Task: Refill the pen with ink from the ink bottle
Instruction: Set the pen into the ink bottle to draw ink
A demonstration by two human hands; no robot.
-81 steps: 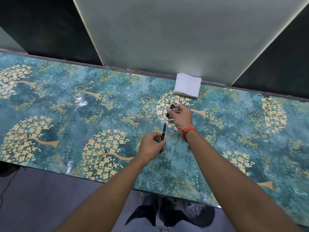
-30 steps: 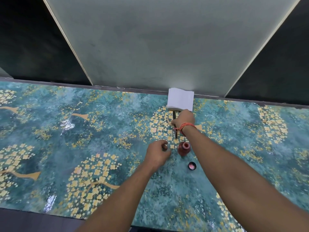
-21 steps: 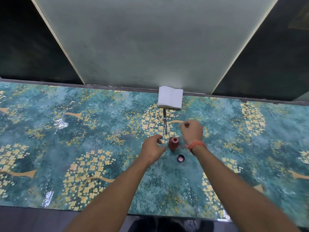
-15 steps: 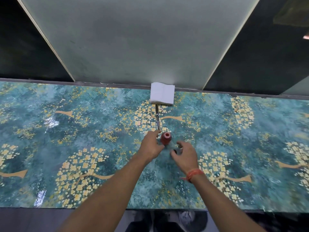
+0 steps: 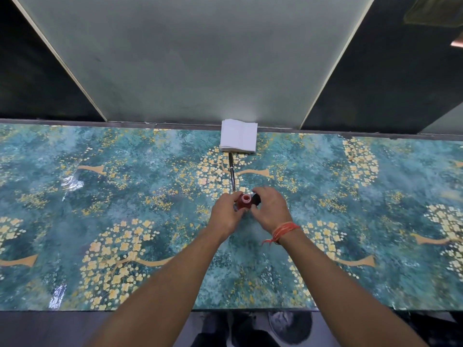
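Note:
A small red ink bottle [image 5: 245,201] stands upright on the patterned table, its mouth uncovered. My left hand [image 5: 226,213] grips its left side. My right hand [image 5: 270,210] holds the black bottle cap [image 5: 256,198] just right of the bottle's mouth. The pen [image 5: 232,172] lies on the table beyond the bottle, pointing away toward the white tissue stack, and no hand touches it.
A folded stack of white tissues [image 5: 239,135] sits at the back edge against the pale wall panel. The table [image 5: 100,196] has a teal cover with yellow blossom trees. Its front edge runs just below my forearms.
My right hand set the pen down behind the bottle, moved back and picked the black cap off the table. It now holds the cap beside the bottle's mouth. My left hand stayed at the bottle.

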